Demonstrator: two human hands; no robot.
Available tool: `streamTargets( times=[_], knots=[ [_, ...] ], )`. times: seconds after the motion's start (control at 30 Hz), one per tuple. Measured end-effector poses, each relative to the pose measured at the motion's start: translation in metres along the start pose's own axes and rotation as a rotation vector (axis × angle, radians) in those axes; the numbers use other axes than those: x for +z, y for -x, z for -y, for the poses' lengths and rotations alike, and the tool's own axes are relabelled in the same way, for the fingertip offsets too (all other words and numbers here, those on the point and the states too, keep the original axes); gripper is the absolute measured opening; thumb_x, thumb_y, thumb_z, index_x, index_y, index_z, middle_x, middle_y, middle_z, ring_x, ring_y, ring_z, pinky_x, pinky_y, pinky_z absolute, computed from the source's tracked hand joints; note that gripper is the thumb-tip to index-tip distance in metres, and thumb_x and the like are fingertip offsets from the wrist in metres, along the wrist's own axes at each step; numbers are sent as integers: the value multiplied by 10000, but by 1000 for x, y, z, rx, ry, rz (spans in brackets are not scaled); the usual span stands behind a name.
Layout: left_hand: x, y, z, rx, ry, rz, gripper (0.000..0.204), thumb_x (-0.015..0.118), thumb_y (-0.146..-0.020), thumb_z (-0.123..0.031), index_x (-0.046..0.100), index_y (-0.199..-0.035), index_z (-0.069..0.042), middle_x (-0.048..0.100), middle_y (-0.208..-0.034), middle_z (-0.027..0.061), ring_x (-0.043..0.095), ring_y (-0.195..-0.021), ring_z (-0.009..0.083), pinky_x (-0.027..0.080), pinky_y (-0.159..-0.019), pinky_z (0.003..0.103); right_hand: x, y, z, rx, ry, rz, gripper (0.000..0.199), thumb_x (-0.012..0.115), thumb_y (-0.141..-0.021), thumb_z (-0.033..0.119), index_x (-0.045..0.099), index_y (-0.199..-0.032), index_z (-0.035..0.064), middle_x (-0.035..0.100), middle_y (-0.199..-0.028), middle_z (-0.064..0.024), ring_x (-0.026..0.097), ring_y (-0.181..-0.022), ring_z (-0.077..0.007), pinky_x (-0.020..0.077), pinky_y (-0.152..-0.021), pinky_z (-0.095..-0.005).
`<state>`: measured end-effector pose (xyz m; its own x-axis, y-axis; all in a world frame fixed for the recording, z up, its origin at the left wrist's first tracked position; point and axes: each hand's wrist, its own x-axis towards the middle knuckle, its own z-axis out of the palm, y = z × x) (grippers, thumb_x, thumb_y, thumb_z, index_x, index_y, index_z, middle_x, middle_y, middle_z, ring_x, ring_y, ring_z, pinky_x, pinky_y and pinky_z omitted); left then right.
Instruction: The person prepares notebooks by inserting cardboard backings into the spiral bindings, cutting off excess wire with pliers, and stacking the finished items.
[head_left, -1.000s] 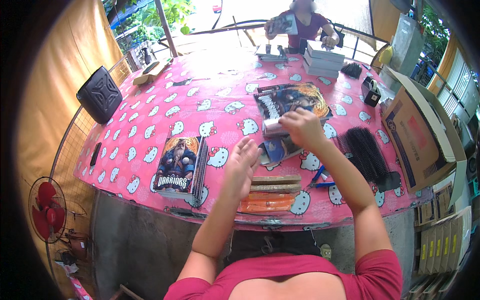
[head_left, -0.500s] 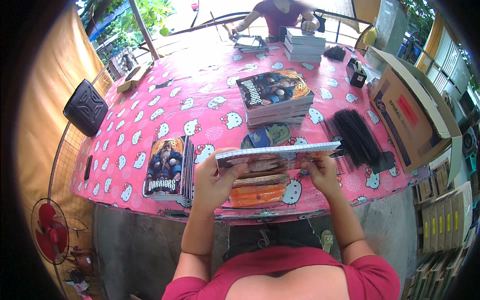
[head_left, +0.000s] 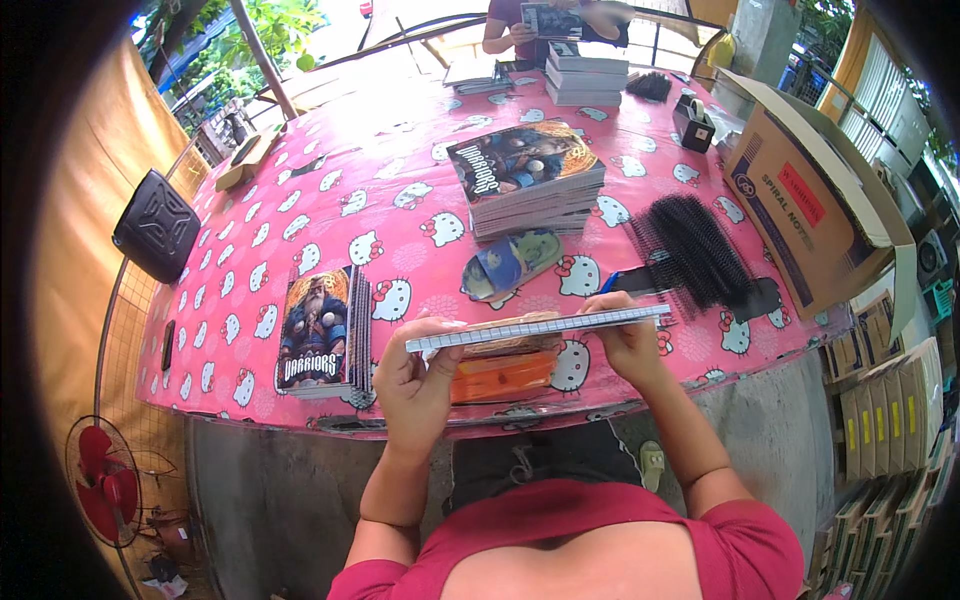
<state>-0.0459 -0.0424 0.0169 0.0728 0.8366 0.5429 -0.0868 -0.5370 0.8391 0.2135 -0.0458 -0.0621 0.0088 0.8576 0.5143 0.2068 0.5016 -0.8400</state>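
My left hand (head_left: 415,380) grips one end of a notebook (head_left: 535,327), fingers and thumb closed on it. At its other end my right hand (head_left: 632,338) pinches the same notebook. It is held nearly edge-on above the table's near side, so its covers are mostly hidden. A slim blue item (head_left: 608,283) shows by my right fingers; its kind is unclear. Under the notebook lie a brown block-like piece (head_left: 496,343) and an orange packet (head_left: 505,378), partly covered. Black spiral coils (head_left: 695,250) lie right of my right hand. Left of my left hand sits a pile of spiral-bound notebooks (head_left: 315,330).
Beyond the notebook are a blue-green oval item (head_left: 512,266) and a tall notebook stack (head_left: 530,190). An open cardboard box (head_left: 810,210) and a tape dispenser (head_left: 692,125) stand right. Across the pink-covered table (head_left: 330,235), another person (head_left: 515,38) holds a notebook beside more stacks.
Both hands have lowered the notebook slightly and tilted it more edge-on, uncovering the oval item. The view has shifted a little. The person opposite has lifted a notebook.
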Motion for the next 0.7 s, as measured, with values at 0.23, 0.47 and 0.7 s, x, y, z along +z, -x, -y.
streamTargets(
  times=[0.23, 0.47, 0.7],
  knots=[
    [-7, -2, 26, -101, -98, -94, 658, 726, -749, -5, 397, -1318, -39, 431, -1318, 130, 387, -1280, 240, 227, -1110, 378, 18, 20, -31, 133, 162, 172, 343, 547, -835, -105, 504, -1165, -25, 612, -1074, -186, 629, -1003, -277, 508, -812, -332],
    [-22, 34, 82, -378, -164, -213, 956, 791, -708, -74, 200, -1459, -24, 293, -1467, 164, 319, -1351, 289, 191, -1124, 412, 28, 32, -14, 32, 437, 390, 510, 727, -757, 162, 472, -1155, -29, 547, -1089, -257, 547, -1038, -413, 455, -861, -445],
    [7, 11, 36, 181, -733, -39, 794, 730, -770, -199, 312, -1433, -74, 261, -1493, 183, 223, -1403, 294, 80, -1117, 528, -89, -88, -94, 367, 1175, -131, 366, 719, -782, 279, 596, -970, -9, 606, -983, -205, 609, -932, -360, 502, -818, -435]
  ],
)
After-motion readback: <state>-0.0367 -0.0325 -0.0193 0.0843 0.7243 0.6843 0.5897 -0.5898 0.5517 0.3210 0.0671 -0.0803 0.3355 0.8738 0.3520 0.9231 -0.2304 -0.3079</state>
